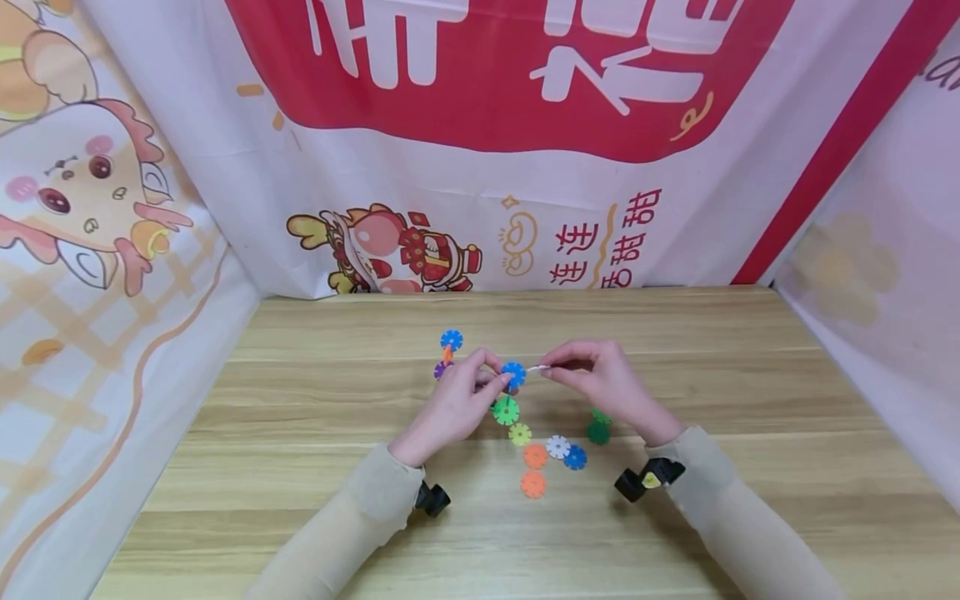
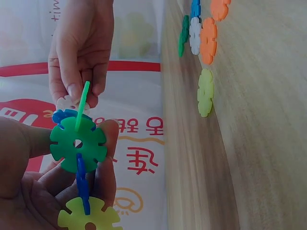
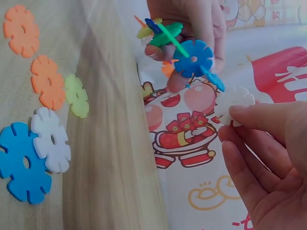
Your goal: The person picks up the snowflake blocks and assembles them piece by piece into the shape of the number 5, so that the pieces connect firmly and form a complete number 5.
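Observation:
My left hand (image 1: 456, 398) holds a chain of notched plastic discs that slot into one another at angles. In the left wrist view a green disc (image 2: 64, 151) and a yellow disc (image 2: 91, 218) of that chain show, joined by a dark blue one (image 2: 82, 184). A blue disc (image 1: 513, 374) sits at the chain's end by my left fingertips. Between thumb and fingers my right hand (image 1: 606, 379) pinches a white disc (image 3: 243, 97). Its edge is close to a blue disc (image 3: 214, 79) at the chain's end; whether they touch I cannot tell.
Loose discs lie on the wooden table (image 1: 300, 483): a yellow (image 1: 520, 434), two orange (image 1: 535, 455), a white (image 1: 557, 447) overlapping a blue (image 1: 575, 457), and greens (image 1: 598, 432) under my right wrist. Beyond my left hand are a blue disc (image 1: 452, 340) and a purple one (image 1: 439, 369).

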Motion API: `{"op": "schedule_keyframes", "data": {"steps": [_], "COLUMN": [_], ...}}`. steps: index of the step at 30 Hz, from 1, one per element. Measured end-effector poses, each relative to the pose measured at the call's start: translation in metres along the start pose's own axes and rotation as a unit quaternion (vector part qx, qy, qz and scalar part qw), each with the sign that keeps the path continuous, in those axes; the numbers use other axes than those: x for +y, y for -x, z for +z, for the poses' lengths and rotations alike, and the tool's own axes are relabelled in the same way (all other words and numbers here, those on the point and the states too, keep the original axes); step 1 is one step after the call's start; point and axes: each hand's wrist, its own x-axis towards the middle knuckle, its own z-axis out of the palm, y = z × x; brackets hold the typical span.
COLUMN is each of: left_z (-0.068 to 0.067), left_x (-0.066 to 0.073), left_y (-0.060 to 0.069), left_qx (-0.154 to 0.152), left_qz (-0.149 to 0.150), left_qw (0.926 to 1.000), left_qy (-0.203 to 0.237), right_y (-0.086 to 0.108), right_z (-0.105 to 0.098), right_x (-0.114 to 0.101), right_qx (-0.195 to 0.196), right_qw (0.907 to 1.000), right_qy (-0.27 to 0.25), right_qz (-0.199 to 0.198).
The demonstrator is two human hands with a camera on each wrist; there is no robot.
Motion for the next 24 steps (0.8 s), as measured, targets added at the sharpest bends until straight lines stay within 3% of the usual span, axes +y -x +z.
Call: {"op": "schedule_keyframes", "data": {"steps": [11, 15, 24], "left_z": [-0.0004, 0.0003, 0.0004], "left_x": [0.0015, 0.0033, 0.0056], "left_y": [0.0016, 0.0019, 0.0023], "left_qx": [-0.018, -0.026, -0.047], "left_qz": [0.004, -0.005, -0.032], "left_qw": [0.9998, 0.9996, 0.9973], "left_qy": [0.008, 0.004, 0.047], "right_y": [-0.0007, -0.0005, 0.0002], "right_z": [0.0020, 0.0026, 0.0000], "right_x": [0.0015, 0.0033, 0.0033], "right_qx": [-0.009, -0.021, -0.047], "right_qw": [0.9999, 0.9996, 0.9981], "right_qy": [-0.009, -0.014, -0.035], "right_qz": [-0.006, -0.011, -0.021]}}
